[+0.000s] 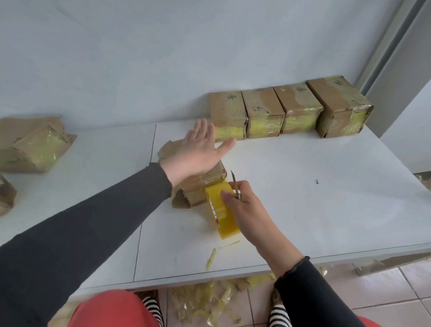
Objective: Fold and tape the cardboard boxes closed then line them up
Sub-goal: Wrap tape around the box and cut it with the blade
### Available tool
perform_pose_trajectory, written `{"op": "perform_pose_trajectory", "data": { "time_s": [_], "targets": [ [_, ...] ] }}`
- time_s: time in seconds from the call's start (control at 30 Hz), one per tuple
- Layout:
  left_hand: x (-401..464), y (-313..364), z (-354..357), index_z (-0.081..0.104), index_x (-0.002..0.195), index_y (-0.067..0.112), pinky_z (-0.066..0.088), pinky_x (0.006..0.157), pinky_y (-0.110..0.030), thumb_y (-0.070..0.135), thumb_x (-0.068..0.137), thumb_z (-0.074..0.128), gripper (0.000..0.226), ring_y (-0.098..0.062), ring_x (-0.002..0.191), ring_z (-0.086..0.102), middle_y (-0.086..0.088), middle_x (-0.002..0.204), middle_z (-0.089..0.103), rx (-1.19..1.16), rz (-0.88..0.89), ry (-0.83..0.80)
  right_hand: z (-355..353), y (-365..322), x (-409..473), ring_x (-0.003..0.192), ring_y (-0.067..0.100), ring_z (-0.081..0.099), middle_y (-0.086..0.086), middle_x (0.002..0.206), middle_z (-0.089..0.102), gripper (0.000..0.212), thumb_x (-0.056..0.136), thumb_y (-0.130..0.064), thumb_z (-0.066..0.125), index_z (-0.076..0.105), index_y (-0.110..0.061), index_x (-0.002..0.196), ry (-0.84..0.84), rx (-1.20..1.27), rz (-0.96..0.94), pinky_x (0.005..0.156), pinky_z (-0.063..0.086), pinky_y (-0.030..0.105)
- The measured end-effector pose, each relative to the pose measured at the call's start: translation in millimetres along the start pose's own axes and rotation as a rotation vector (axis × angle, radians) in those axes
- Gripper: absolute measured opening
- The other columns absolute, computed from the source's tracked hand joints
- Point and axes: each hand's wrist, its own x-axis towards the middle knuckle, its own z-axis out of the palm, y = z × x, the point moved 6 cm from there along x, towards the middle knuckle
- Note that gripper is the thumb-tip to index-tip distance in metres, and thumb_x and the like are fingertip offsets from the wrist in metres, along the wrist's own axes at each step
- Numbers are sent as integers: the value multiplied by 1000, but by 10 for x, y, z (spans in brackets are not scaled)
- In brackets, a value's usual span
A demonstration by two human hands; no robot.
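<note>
While four taped boxes (289, 108) sit lined up against the wall at the back of the white table (307, 192), flattened boxes (25, 145) lie at its left edge and tape scraps (203, 301) litter the floor. We press our flat, spread left hand (200, 150) on the box being taped (196, 187), its long axis running away from us. Our right hand (244, 204) grips the yellow tape roll (219, 210) and a small cutter (234, 184), touching the box's near end.
</note>
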Motion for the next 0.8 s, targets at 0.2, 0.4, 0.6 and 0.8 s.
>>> {"op": "perform_pose_trajectory", "data": {
  "time_s": [0.2,0.4,0.6,0.8],
  "targets": [
    [-74,49,285,-5,166,13,-9,127,-39,73,101,12,90,-24,159,-16,-13,172,-16,101,26,134,-12,3,-172,75,16,54,1,89,62,21,109,-36,47,48,-22,123,-54,54,-53,72,42,35],
    [-256,24,-1,-8,165,29,3,127,-46,84,90,36,104,-22,160,-4,-2,174,-9,-517,28,2,-58,-1,-304,63,1,49,-6,95,60,26,109,-39,45,46,-28,133,-75,45,-49,56,36,14],
    [-477,-451,-139,-12,164,33,-11,126,-44,103,54,54,146,-22,156,-25,-5,169,-28,20,81,-186,-95,21,-340,64,13,42,0,86,47,35,107,-46,44,51,-13,118,-72,11,20,53,31,23],
    [-452,-534,-24,5,166,38,4,127,-38,67,77,78,119,-21,160,-5,-4,174,-3,35,91,-56,-115,-126,-379,66,13,37,-1,77,36,39,107,-50,45,44,-19,84,-82,27,-30,54,32,20]
  ]
}}
